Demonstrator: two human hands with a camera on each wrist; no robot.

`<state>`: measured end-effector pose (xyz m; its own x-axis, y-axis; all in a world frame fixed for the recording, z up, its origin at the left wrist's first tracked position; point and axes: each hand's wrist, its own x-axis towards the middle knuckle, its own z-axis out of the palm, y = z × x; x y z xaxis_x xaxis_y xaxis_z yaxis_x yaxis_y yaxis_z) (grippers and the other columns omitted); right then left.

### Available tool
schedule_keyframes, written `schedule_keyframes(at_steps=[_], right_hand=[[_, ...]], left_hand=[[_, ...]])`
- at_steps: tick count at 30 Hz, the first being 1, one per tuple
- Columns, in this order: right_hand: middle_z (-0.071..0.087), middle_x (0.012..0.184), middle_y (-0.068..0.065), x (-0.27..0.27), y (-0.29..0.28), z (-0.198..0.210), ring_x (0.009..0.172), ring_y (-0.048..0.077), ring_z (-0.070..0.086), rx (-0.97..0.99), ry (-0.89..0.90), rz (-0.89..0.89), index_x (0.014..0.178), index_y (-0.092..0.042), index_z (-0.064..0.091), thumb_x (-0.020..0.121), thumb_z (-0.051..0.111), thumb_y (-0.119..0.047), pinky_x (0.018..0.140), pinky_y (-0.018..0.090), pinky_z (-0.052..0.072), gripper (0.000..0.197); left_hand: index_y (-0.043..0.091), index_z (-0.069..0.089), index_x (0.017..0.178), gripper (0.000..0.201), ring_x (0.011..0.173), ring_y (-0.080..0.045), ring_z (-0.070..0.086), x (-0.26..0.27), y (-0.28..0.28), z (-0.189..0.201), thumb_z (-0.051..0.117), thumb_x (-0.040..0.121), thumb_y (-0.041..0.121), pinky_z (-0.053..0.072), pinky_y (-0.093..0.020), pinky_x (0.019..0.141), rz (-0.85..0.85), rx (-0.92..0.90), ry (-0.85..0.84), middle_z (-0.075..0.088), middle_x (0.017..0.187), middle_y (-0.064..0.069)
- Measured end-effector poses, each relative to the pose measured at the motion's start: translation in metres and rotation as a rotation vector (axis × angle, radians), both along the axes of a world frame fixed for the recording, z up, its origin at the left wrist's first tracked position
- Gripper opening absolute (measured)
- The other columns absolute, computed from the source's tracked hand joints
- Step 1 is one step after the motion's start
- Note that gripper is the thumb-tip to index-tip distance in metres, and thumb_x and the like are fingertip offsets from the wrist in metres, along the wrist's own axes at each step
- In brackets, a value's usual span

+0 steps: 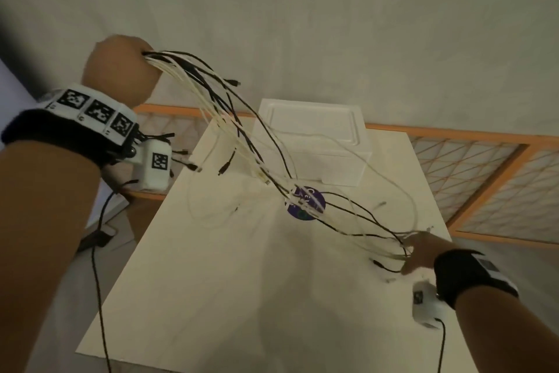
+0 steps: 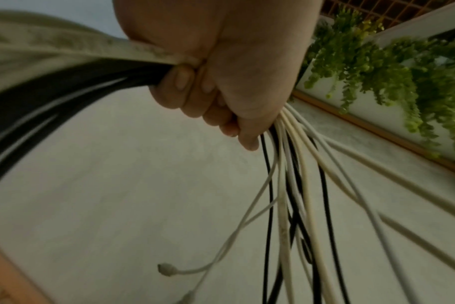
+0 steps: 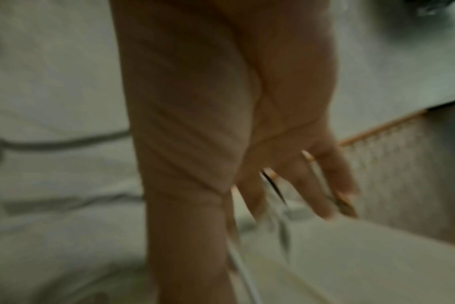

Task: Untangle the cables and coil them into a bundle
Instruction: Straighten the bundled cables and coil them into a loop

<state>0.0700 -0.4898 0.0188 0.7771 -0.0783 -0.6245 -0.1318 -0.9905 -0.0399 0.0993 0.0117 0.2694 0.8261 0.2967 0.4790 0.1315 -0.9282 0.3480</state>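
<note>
A bunch of black and white cables (image 1: 178, 65) hangs in the air over the white table (image 1: 227, 282). My left hand (image 1: 121, 70) is raised high at the upper left, fist closed round the bunch. In the left wrist view my fingers (image 2: 185, 82) curl round the cables (image 2: 299, 185), which fan out below the fist. The strands sag down to the right to my right hand (image 1: 419, 251), low at the table's right edge. In the blurred right wrist view its fingers (image 3: 312, 185) are straight and spread, with thin cables (image 3: 240, 265) running between them. Several loose plug ends dangle mid-air.
A white lidded box (image 1: 314, 145) stands at the table's far end, with a round purple disc (image 1: 305, 204) in front of it. An orange-framed lattice screen (image 1: 484, 179) runs behind and to the right. A green trailing plant (image 2: 377, 61) hangs nearby.
</note>
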Motion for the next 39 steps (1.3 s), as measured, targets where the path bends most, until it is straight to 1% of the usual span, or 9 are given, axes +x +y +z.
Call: schedule_keyframes(at_steps=[5, 9, 12, 17, 22, 28, 33, 37, 39], right_hand=[[0.061, 0.119, -0.001, 0.027, 0.070, 0.127, 0.117, 0.017, 0.051, 0.058, -0.331, 0.354, 0.110, -0.020, 0.067, 0.083, 0.069, -0.040, 0.098, 0.027, 0.035, 0.034], [0.055, 0.119, -0.012, 0.025, 0.164, 0.202, 0.108, 0.003, 0.050, 0.809, -0.946, 0.241, 0.125, -0.024, 0.052, 0.074, 0.077, -0.042, 0.090, 0.019, 0.036, 0.060], [0.054, 0.125, -0.005, 0.031, 0.223, 0.205, 0.112, 0.005, 0.049, 0.897, -0.711, 0.379, 0.136, -0.021, 0.040, 0.073, 0.079, -0.038, 0.091, 0.019, 0.036, 0.076], [0.061, 0.079, 0.000, 0.051, 0.232, 0.171, 0.070, 0.015, 0.057, 0.848, -0.635, 0.346, 0.089, -0.012, 0.058, 0.086, 0.058, -0.018, 0.068, 0.027, 0.040, 0.007], [0.059, 0.105, 0.003, 0.052, 0.232, 0.169, 0.095, 0.020, 0.058, 1.088, -0.368, 0.273, 0.116, -0.017, 0.052, 0.063, 0.061, -0.024, 0.083, 0.038, 0.047, 0.054], [0.054, 0.128, -0.004, 0.044, 0.243, 0.176, 0.114, 0.010, 0.053, 1.101, -0.370, 0.354, 0.139, -0.018, 0.040, 0.070, 0.078, -0.033, 0.097, 0.025, 0.042, 0.079], [0.067, 0.081, -0.001, 0.052, 0.236, 0.161, 0.073, 0.012, 0.062, 0.778, -0.593, 0.420, 0.090, -0.012, 0.063, 0.087, 0.060, -0.028, 0.069, 0.027, 0.045, 0.017], [0.060, 0.075, 0.002, 0.047, 0.227, 0.153, 0.064, 0.011, 0.058, 0.784, -0.541, 0.400, 0.094, -0.008, 0.059, 0.094, 0.052, -0.027, 0.059, 0.024, 0.049, 0.020], [0.056, 0.079, 0.003, 0.044, 0.230, 0.152, 0.068, 0.014, 0.054, 0.726, -0.602, 0.467, 0.096, -0.007, 0.057, 0.095, 0.050, -0.025, 0.060, 0.028, 0.047, 0.020]], left_hand=[[0.003, 0.062, 0.073, 0.021, 0.066, -0.027, 0.046, 0.001, -0.031, -0.021, 0.047, 0.082, 0.015, 0.036, -0.034, 0.061, -0.151, 0.115, 0.095, 0.061, 0.076, -0.021], [0.005, 0.067, 0.082, 0.019, 0.076, -0.033, 0.057, 0.001, -0.070, -0.039, 0.052, 0.084, 0.017, 0.040, -0.034, 0.065, -0.272, 0.080, 0.121, 0.065, 0.083, -0.019], [0.006, 0.065, 0.077, 0.030, 0.076, -0.034, 0.059, -0.003, -0.090, -0.043, 0.043, 0.077, 0.026, 0.038, -0.033, 0.064, -0.366, -0.004, 0.093, 0.065, 0.079, -0.017], [-0.003, 0.069, 0.086, 0.016, 0.076, -0.028, 0.058, -0.005, -0.081, -0.051, 0.056, 0.083, 0.007, 0.044, -0.036, 0.069, -0.303, -0.235, 0.176, 0.065, 0.081, -0.014], [0.006, 0.067, 0.075, 0.016, 0.077, -0.031, 0.063, -0.008, -0.080, -0.070, 0.055, 0.084, 0.010, 0.048, -0.038, 0.068, -0.318, -0.271, 0.227, 0.068, 0.081, -0.015], [0.022, 0.043, 0.056, 0.033, 0.056, -0.014, 0.044, -0.010, -0.097, -0.067, 0.049, 0.088, 0.016, 0.024, -0.026, 0.048, -0.336, -0.029, 0.248, 0.044, 0.057, 0.008], [0.024, 0.043, 0.055, 0.033, 0.055, -0.014, 0.047, -0.005, -0.091, -0.071, 0.053, 0.086, 0.018, 0.028, -0.027, 0.048, -0.349, -0.041, 0.223, 0.048, 0.056, 0.004], [0.020, 0.056, 0.068, 0.028, 0.067, -0.019, 0.059, -0.004, -0.079, -0.085, 0.071, 0.080, 0.041, 0.041, -0.028, 0.055, -0.417, -0.115, 0.445, 0.058, 0.067, 0.003], [0.019, 0.060, 0.100, 0.051, 0.092, -0.015, 0.061, -0.008, -0.076, -0.084, 0.082, 0.064, 0.048, 0.049, -0.031, 0.075, -0.462, -0.150, 0.526, 0.061, 0.094, 0.009]])
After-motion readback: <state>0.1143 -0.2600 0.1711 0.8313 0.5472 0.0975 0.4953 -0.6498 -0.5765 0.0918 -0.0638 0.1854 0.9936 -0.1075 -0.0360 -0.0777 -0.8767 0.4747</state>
